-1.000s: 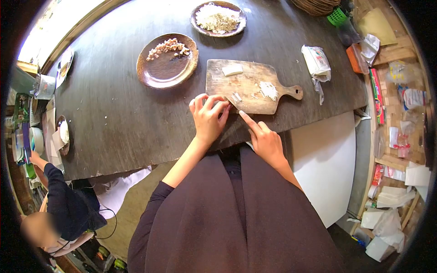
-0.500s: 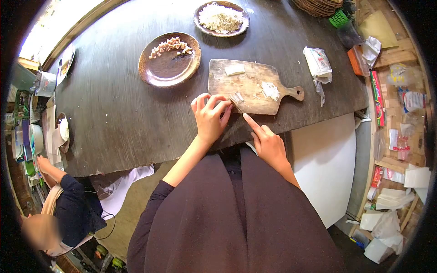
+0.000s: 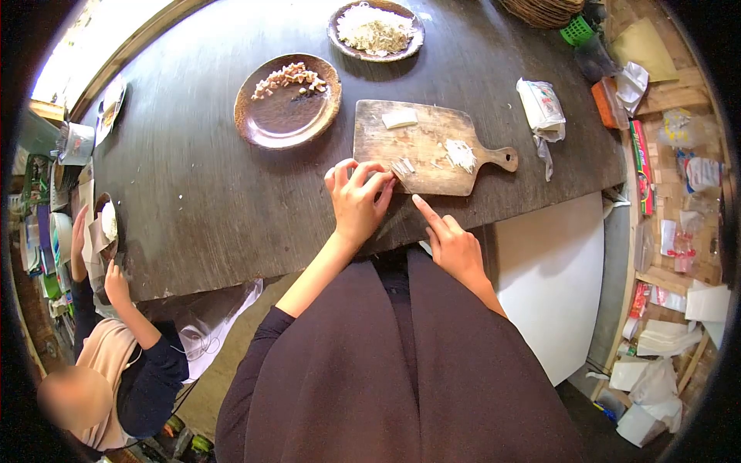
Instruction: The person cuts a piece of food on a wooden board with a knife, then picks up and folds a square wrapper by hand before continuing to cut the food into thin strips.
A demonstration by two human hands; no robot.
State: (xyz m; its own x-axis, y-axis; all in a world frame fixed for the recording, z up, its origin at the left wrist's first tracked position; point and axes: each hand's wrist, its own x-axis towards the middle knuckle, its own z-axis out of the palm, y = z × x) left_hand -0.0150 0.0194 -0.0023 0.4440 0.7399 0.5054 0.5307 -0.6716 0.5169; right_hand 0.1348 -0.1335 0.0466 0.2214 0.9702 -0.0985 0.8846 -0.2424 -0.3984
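Observation:
A wooden cutting board (image 3: 434,131) lies near the table's front edge. My left hand (image 3: 358,199) has its fingers curled down at the board's near left corner; whatever lies under the fingertips is hidden. In my right hand (image 3: 455,245) is a knife, its thin blade (image 3: 404,184) showing only in part and its handle covered; the index finger stretches forward along it. Pale thin strips (image 3: 402,166) rest just beyond the blade. Farther right on the board is a small pile of white shreds (image 3: 461,156). A pale block (image 3: 399,118) sits near its far edge.
Beyond the board stand a brown plate (image 3: 282,130) with diced pieces and a bowl of white shreds (image 3: 376,32). A white plastic packet (image 3: 542,108) lies at right. To the left, a co-worker (image 3: 139,370) sits near a dish (image 3: 108,220). Shelves of packaging line the right side.
The co-worker has leaned nearer the table, with both hands now raised by the dish. My hands and the things on the board stay almost the same.

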